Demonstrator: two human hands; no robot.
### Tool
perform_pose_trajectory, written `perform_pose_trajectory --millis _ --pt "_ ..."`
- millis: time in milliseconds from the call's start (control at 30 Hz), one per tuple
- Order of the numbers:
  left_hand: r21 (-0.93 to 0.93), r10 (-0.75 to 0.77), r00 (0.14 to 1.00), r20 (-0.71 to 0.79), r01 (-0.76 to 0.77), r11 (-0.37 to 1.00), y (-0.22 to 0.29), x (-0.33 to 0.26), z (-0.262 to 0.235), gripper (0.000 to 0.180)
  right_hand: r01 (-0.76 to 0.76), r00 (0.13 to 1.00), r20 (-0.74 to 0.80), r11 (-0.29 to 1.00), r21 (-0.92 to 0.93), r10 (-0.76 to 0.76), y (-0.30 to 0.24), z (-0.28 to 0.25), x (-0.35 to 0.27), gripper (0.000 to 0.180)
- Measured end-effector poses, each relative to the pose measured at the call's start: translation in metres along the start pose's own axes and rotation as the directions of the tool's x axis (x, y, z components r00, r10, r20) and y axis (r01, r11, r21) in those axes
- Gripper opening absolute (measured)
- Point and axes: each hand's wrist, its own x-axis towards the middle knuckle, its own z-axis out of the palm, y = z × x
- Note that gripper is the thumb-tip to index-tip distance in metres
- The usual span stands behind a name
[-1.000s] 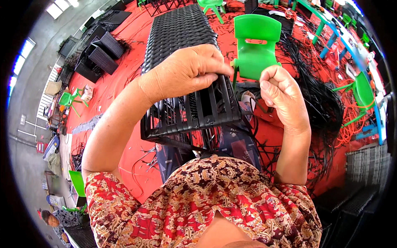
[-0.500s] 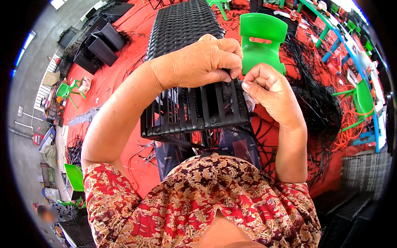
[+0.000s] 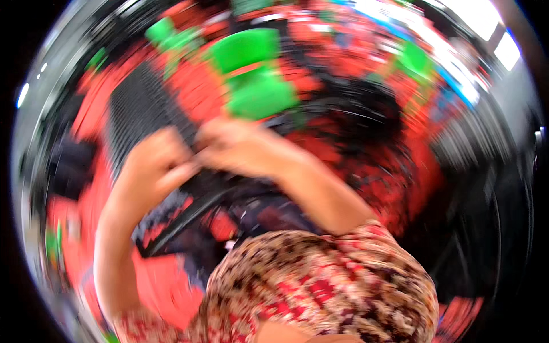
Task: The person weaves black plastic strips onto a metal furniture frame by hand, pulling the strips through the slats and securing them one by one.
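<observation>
Woven black panel [image 3: 143, 114] — lap-level, likely light, stiff-framed; best gripped at its edge. Left hand [image 3: 151, 166] and right hand [image 3: 240, 146] meet there — blur hides whether fingers clasp. Green chair [image 3: 251, 74] beyond.

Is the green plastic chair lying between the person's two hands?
No. The green plastic chair stands beyond the left hand and right hand, which meet close together at the black woven piece.

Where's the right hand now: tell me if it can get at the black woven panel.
Probably yes. Though blurred, the right hand meets the left hand at the black woven panel, nothing visible between. Whether the fingers grip it cannot be told.
</observation>
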Motion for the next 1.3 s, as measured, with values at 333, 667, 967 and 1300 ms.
perform_pose_trajectory --millis 333,667,967,1300 --pt "-0.707 -0.754 0.646 -0.115 0.48 0.519 0.009 -0.045 -0.043 0.014 0.579 0.775 -0.128 0.777 -0.247 -0.619 -0.034 0.07 0.058 0.02" --pt "-0.281 -0.356 0.832 -0.425 0.252 0.926 -0.027 -0.057 -0.011 0.011 0.096 0.975 0.121 0.851 0.517 -0.184 -0.019 0.036 0.071 0.023" --pt "0.376 -0.132 0.934 -0.331 0.259 0.889 -0.019 -0.052 0.015 0.016 0.119 0.964 0.202 0.963 0.243 -0.171 -0.031 0.02 0.069 0.025" --pt "-0.249 -0.356 0.921 -0.16 0.311 0.917 -0.037 -0.04 0.01 0.017 0.173 0.941 0.304 0.983 -0.062 -0.147 -0.032 0.019 0.068 0.019"
